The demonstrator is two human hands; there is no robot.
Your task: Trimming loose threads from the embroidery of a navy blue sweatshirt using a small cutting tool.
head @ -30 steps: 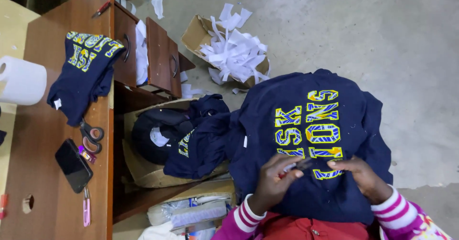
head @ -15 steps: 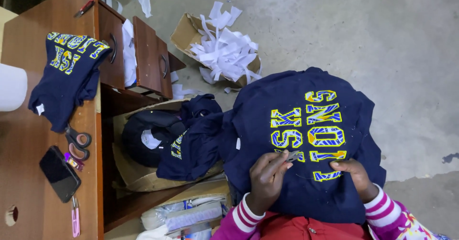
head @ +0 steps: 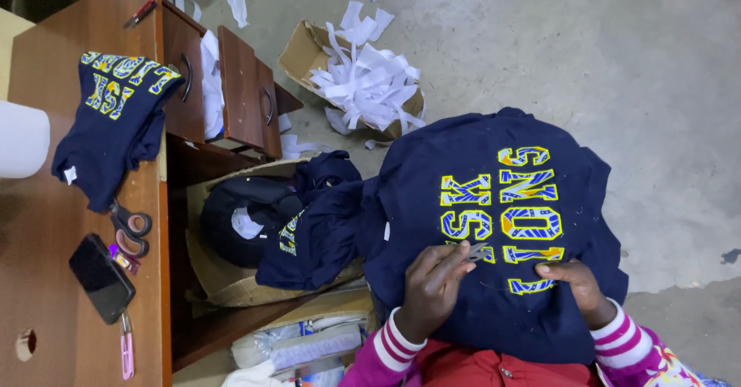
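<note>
A: Snips [head: 472,251] pinched in my left hand [head: 434,283], fingers closed round them, tips at the yellow lettering [head: 505,219] of the navy shirt [head: 494,225] on my lap, centre-right of frame.

B: Right hand?

A: Right hand [head: 573,285] flat, fingers pressing the cloth, gripping nothing.

B: Risk?

A: Blades sit close to the appliqué; if the cloth bunches, I'd likely nick fabric or a letter.

Navy sweatshirt [head: 494,225] — yellow-and-blue patterned letters [head: 509,213]; pink-and-white striped cuffs [head: 401,341]

white roll [head: 21,140] cut by left edge, small tool in left hand [head: 436,283] perhaps snips, too small to tell
</note>
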